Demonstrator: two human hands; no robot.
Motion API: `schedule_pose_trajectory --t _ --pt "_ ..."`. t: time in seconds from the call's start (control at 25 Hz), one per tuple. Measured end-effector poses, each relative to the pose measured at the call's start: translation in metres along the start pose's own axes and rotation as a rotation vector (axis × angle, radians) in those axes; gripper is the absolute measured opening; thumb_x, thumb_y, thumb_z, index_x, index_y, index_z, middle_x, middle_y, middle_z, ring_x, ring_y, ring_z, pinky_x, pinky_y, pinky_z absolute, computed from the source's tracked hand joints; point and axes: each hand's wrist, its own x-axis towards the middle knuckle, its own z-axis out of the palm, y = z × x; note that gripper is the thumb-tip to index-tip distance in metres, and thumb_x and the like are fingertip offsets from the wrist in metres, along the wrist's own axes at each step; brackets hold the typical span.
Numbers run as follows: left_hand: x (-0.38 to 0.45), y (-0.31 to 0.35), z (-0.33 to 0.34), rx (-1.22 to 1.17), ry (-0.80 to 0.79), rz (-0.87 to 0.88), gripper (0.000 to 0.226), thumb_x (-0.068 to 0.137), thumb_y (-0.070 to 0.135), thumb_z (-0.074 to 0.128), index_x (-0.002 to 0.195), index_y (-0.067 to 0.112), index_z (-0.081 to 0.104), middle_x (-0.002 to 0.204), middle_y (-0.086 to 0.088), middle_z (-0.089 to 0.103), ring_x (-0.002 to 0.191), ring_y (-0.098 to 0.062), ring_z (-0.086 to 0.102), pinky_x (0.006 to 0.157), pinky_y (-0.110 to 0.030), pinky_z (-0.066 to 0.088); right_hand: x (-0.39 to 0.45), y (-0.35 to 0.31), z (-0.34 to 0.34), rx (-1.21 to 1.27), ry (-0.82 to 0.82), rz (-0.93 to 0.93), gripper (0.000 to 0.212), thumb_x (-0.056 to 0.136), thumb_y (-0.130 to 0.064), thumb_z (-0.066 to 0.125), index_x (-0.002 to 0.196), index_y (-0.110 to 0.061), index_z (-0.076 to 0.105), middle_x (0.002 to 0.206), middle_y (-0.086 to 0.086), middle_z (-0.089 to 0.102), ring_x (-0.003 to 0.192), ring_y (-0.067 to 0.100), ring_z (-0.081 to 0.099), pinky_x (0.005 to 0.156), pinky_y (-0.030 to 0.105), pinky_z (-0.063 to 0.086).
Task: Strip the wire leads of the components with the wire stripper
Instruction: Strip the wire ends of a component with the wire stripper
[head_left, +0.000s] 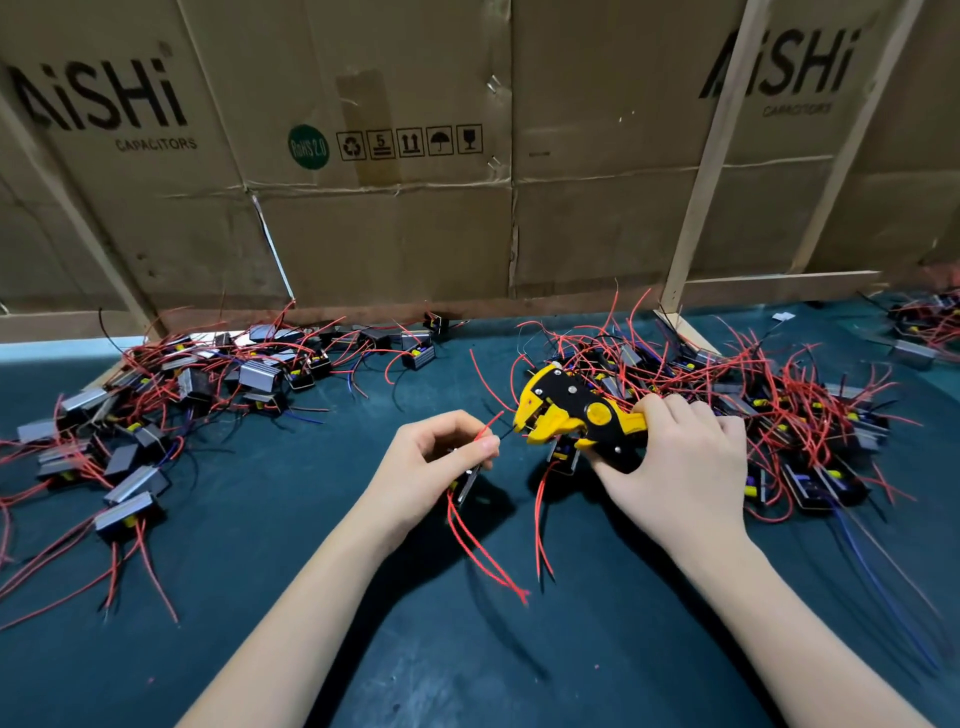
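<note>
Head view: left hand (441, 457) pinches a black lead (506, 430) of a small component (467, 480), tip just at the mouth of the wire stripper (571, 415) gripped by right hand (680, 462). Risk: lead sits off-slot, stripper nicks or misses it. Component piles (779, 410) crowd both sides; bare mat (467, 649) lies nearer the person.

One yellow-and-black wire stripper (576, 415) is in view, and two hands: the right hand (685, 462) on its handles and the left hand (431, 462) just left of it, with one component (470, 480) in its grip. Left of the stripper lies one heap of components (156, 410), right of it a second heap (779, 410), and far right a third small cluster (924, 322); each holds too many tangled pieces to count. Behind the stripper stand two cardboard panels (363, 156) printed "AiSHi".
</note>
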Motion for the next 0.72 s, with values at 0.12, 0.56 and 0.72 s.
schedule_pose_trajectory --t 0.12,0.56,0.72 --pt "0.0007 -0.0023 -0.0010 0.031 -0.012 0.011 0.010 0.086 0.022 0.070 0.077 0.017 0.070 0.071 0.003 0.066 0.070 -0.005 0.059 0.067 -0.011 0.043 -0.0010 -0.0032 -0.0001 -0.015 -0.021 0.021 0.055 0.064 -0.058 0.079 0.079 -0.009 0.059 0.074 0.007 0.060 0.074 0.033 0.057 0.074 0.042 0.035" --pt "0.0032 -0.0082 -0.0015 0.100 -0.027 0.025 0.012 0.084 0.029 0.068 0.076 0.020 0.069 0.069 0.006 0.064 0.066 -0.006 0.055 0.066 -0.013 0.042 0.0001 -0.0062 -0.0056 0.036 -0.023 -0.038 0.051 0.061 -0.053 0.081 0.076 -0.010 0.060 0.071 0.005 0.061 0.072 0.031 0.059 0.071 0.040 0.034" --pt "0.0027 -0.0086 0.0000 0.093 -0.042 0.036 0.014 0.084 0.029 0.068 0.077 0.017 0.069 0.069 0.005 0.064 0.067 -0.007 0.055 0.066 -0.015 0.042 -0.0004 -0.0055 -0.0080 0.035 -0.023 -0.060 0.049 0.060 -0.053 0.082 0.072 -0.011 0.060 0.067 0.005 0.061 0.068 0.030 0.060 0.069 0.039 0.035"
